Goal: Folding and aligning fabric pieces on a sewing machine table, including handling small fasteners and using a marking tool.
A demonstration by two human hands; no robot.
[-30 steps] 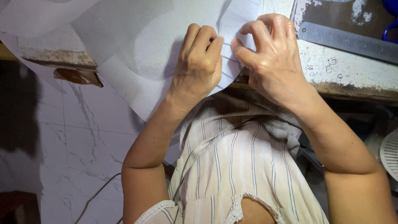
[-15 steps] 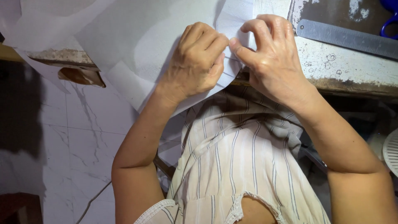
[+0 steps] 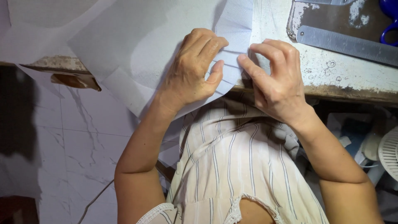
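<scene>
A sheet of thin white fabric (image 3: 124, 45) lies over the front edge of a worn white table (image 3: 286, 79) and hangs down off it. At its right edge the fabric is folded into narrow pleats (image 3: 234, 49). My left hand (image 3: 192, 70) presses down on the pleats with curled fingers, thumb against the folds. My right hand (image 3: 275, 79) is just to the right, pinching the pleated edge between thumb and forefinger. The two hands are almost touching.
A long metal ruler (image 3: 344, 43) lies on a dark board (image 3: 331, 20) at the table's back right, with a blue handle (image 3: 389, 16) at the far right edge. Below the table are a marbled tile floor (image 3: 58, 149) and a white fan grille (image 3: 389, 151).
My hands have parted slightly and shifted along the pleated edge; the left thumb now rests on the folds. The view has moved a little closer.
</scene>
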